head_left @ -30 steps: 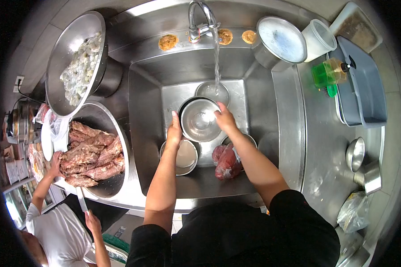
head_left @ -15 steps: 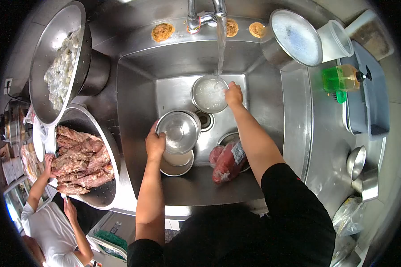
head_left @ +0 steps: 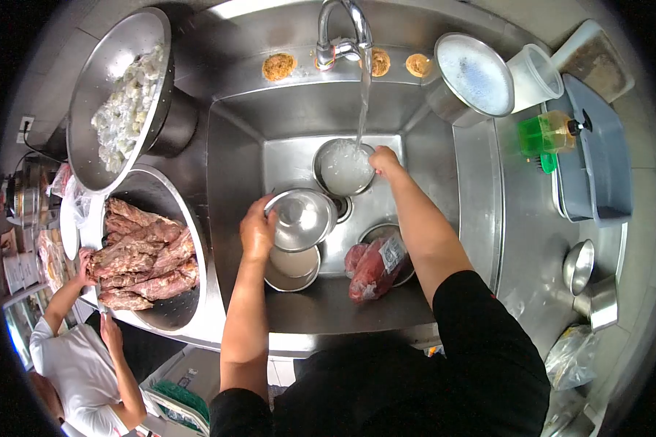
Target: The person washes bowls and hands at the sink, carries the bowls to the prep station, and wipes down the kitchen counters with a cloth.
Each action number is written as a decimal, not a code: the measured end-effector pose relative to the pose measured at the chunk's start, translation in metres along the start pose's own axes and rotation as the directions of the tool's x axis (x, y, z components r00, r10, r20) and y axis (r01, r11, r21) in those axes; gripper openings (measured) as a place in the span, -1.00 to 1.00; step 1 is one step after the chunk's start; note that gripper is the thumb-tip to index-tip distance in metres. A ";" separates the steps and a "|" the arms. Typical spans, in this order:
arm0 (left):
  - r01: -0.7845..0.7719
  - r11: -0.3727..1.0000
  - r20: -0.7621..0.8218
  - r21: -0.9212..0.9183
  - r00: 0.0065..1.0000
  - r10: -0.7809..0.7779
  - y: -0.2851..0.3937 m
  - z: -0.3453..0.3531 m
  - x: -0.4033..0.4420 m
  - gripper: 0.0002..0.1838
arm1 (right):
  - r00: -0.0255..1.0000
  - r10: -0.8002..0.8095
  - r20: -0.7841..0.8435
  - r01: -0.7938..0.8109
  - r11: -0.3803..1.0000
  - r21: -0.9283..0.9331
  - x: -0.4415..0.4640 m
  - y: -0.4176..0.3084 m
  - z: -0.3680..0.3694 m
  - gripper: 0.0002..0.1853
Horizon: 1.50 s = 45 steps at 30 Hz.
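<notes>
My left hand (head_left: 258, 229) grips the rim of a shiny steel bowl (head_left: 299, 220), tilted over the sink; a second rim shows behind its right edge. Below it, a round metal pan (head_left: 293, 269) with cloudy liquid rests on the sink floor. My right hand (head_left: 384, 162) is closed on the right rim of another steel bowl (head_left: 342, 169), under the running faucet (head_left: 346, 29). Water falls into this bowl, which holds cloudy, bubbly water. Nearer my right forearm, packaged red meat (head_left: 377, 271) leans in a metal bowl at the sink's lower right.
A steel colander (head_left: 80, 124) with shrimp-like pieces tilts at left, above a large bowl of meat slabs (head_left: 153, 255). A co-worker's hands (head_left: 87, 268) are beside that meat. On the right stand a soapy pot (head_left: 475, 73), green soap bottle (head_left: 543, 135) and grey tub (head_left: 598, 160).
The whole view has shifted slightly, with the sink lower in the frame. Both hands keep their bowls, and water still runs into the right one. The left bowl has moved a little nearer the right one.
</notes>
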<state>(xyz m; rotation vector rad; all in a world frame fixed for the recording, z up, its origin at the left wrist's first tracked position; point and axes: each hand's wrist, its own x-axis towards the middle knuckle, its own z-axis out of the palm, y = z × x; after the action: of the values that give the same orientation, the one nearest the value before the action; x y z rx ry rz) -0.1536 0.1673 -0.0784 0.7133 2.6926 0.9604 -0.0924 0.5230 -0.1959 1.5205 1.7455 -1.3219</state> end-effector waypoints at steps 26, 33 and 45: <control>-0.187 0.979 -0.203 0.079 0.959 0.200 0.032 -0.020 0.014 -0.72 | 0.736 -0.657 -0.162 0.668 0.667 0.331 -0.070 0.012 0.008 -0.58; -0.153 0.971 -0.115 0.181 0.978 0.175 0.008 -0.019 -0.031 -0.83 | 0.859 -0.448 -0.247 0.330 0.855 -0.400 0.017 0.010 0.046 -0.40; -0.138 0.981 -0.153 0.134 0.976 0.158 0.011 -0.020 -0.040 -0.83 | 0.660 -0.730 -0.179 0.585 0.649 -0.487 0.060 0.009 0.029 -0.58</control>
<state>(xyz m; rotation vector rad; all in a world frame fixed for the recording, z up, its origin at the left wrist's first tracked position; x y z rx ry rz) -0.1217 0.1431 -0.0552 0.9092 2.8961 0.9305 -0.1071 0.5258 -0.2611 0.9258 2.8125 -0.8929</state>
